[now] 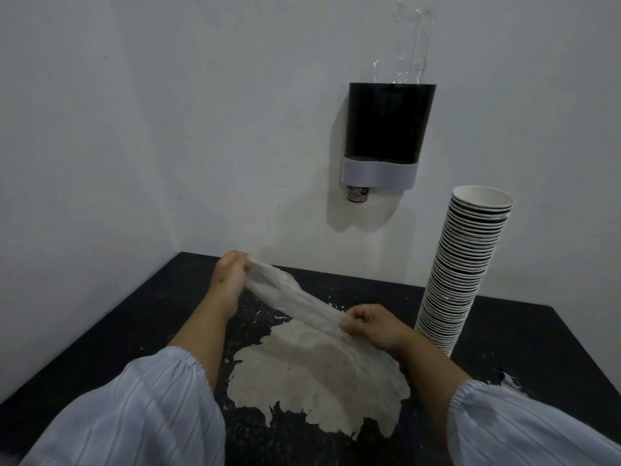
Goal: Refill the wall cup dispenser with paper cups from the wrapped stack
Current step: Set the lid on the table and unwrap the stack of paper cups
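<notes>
A black wall cup dispenser (pixel 389 122) with a grey band hangs on the white wall; one cup bottom (pixel 358 195) pokes out below its left side and clear plastic (pixel 413 45) sticks up from its top. A tall bare stack of paper cups (pixel 460 270) stands upright on the black table (pixel 524 338), right of my hands. My left hand (pixel 230 275) and right hand (pixel 373 324) each grip one end of the thin plastic wrapper (pixel 295 301), stretched between them above the table.
A large pale patch (pixel 312 371) covers the table's middle under my hands, with small white flecks around it. The table sits in a corner, with white walls behind and to the left. My pale striped sleeves (pixel 134 415) fill the bottom of the view.
</notes>
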The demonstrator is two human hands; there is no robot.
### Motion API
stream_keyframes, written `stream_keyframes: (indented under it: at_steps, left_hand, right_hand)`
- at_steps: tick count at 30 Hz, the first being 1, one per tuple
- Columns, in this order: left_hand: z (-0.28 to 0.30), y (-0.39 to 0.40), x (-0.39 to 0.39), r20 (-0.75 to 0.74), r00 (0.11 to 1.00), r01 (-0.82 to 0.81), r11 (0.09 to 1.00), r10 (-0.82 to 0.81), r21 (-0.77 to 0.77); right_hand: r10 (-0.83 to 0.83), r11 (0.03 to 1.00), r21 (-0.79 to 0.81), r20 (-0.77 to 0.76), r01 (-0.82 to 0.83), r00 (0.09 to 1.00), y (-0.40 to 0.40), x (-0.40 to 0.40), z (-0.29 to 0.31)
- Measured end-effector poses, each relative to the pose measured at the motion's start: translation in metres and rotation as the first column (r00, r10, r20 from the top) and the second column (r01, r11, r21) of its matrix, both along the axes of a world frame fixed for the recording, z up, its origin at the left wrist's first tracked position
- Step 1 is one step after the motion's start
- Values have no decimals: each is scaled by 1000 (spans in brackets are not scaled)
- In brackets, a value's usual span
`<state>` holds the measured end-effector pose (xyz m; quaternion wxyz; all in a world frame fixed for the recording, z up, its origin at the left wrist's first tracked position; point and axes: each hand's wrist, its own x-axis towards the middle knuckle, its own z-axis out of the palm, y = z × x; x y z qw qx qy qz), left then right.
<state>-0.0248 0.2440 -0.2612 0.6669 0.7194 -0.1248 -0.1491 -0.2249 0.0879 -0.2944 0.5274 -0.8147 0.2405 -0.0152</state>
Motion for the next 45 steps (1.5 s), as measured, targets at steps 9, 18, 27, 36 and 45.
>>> stream_keyframes:
  at_steps: [9, 18, 27, 36, 45]
  left_hand:
    - [7, -1, -1, -216, 976, -41, 971, -11, -234]
    - [17, -11, -22, -271, 932, 124, 913, -242, -389]
    - [15, -8, -17, 229, 919, 270, 935, -321, 229]
    - [12, -19, -2, 389, 694, 223, 695, -606, 684]
    - [21, -4, 33, 273, 954, -154, 985, 127, 82]
  right_hand:
    - [31, 999, 45, -106, -27, 994, -1, 9, -2]
    - [40, 962, 266, 59, -55, 997, 28, 32, 24]
    - [-67, 998, 2, 117, 67, 991, 33, 46, 17]
    - [-116, 991, -39, 204, 126, 972, 30, 53, 16]
    - [-98, 990, 107, 18, 95, 995, 10, 34, -1]
